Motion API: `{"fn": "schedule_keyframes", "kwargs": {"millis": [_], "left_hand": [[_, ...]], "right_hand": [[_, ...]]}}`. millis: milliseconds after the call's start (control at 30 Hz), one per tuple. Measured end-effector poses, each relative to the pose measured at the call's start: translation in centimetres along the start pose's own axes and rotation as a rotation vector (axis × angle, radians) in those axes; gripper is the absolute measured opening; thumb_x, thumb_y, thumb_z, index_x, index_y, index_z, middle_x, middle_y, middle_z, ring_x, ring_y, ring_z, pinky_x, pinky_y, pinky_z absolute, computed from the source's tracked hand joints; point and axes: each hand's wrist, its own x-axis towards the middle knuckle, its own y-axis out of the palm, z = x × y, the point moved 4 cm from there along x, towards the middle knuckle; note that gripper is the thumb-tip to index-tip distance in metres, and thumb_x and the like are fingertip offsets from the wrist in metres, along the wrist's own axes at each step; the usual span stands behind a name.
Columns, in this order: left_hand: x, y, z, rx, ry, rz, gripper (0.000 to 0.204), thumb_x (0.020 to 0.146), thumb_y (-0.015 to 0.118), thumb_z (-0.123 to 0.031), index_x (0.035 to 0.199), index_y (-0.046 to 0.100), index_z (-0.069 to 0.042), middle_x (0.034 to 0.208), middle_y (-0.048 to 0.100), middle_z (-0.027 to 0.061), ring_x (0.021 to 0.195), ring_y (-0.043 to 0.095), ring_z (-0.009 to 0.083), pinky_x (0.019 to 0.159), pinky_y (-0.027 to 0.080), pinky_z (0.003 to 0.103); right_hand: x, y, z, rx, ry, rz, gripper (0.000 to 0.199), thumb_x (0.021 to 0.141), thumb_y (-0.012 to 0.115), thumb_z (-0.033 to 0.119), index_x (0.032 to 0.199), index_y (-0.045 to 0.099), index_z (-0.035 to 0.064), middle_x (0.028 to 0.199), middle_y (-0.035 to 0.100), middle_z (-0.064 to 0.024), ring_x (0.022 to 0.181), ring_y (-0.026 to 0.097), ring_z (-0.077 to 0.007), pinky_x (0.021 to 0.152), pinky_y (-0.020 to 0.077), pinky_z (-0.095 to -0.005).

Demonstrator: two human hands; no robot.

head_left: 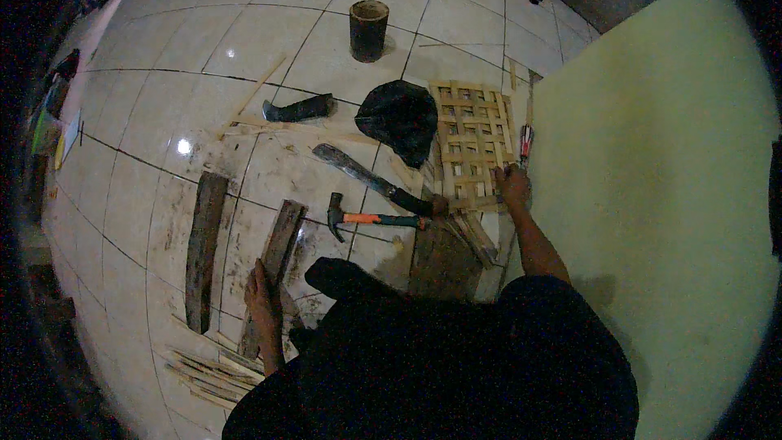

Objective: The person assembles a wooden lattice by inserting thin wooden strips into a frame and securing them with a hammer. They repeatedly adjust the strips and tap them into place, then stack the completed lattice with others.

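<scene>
My right hand presses on the near corner of a woven lattice of pale wooden strips that lies flat on the tiled floor beside a light green wall. My left hand grips the near end of a dark wooden plank lying on the floor. Between the hands lie a claw hammer with an orange and dark handle and a long machete. A bundle of short wooden strips rests just below the lattice.
A second dark plank lies to the left. A dark bamboo cylinder stands at the back. A black bag, a dark sheath-like piece, thin strips and a small red-handled tool lie around.
</scene>
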Motion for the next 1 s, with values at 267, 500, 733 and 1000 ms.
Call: {"fn": "schedule_keyframes", "kwargs": {"millis": [267,500,733,1000], "left_hand": [[-0.2,-0.1,0.5,0.003,0.116,-0.018,0.065,0.082,0.054,0.000,0.143,0.033,-0.009,0.123,0.053,0.0251,0.110,0.051,0.0426,0.093,0.040,0.051],[-0.4,3.1,3.2,-0.273,-0.073,0.059,0.070,0.079,0.061,-0.002,0.143,0.033,-0.009,0.124,0.053,0.0229,0.108,0.053,0.0415,0.091,0.043,0.049],[2.1,-5.0,0.7,-0.980,-0.333,-0.010,0.065,0.092,0.060,-0.031,0.144,0.030,-0.007,0.135,0.047,0.0199,0.121,0.049,0.0310,0.098,0.040,0.044],[-3.0,-12.7,7.2,-1.359,-0.571,-0.341,0.062,0.094,0.055,-0.037,0.143,0.030,-0.009,0.136,0.046,0.0136,0.121,0.048,0.0255,0.100,0.038,0.043]], "right_hand": [[2.9,-2.9,-0.8,-0.142,0.079,-0.208,0.060,0.080,0.064,0.054,0.098,0.063,-0.0034,0.094,0.063,-0.0218,0.092,0.061,-0.0341,0.079,0.0471,-0.0477],[8.3,-16.1,1.1,0.013,-0.018,-0.198,0.039,0.083,0.067,0.036,0.092,0.063,-0.0018,0.095,0.058,-0.0186,0.089,0.056,-0.0304,0.079,0.0454,-0.0414],[9.5,-21.0,23.4,0.306,-0.782,-0.219,0.038,0.076,0.071,0.034,0.094,0.058,0.0026,0.093,0.056,-0.0132,0.091,0.050,-0.0323,0.083,0.0400,-0.0450],[-2.6,-11.8,54.6,0.051,-1.901,0.143,0.045,0.079,0.066,0.038,0.112,0.056,0.0096,0.121,0.052,-0.0136,0.119,0.046,-0.0341,0.101,0.0387,-0.0466]]}}
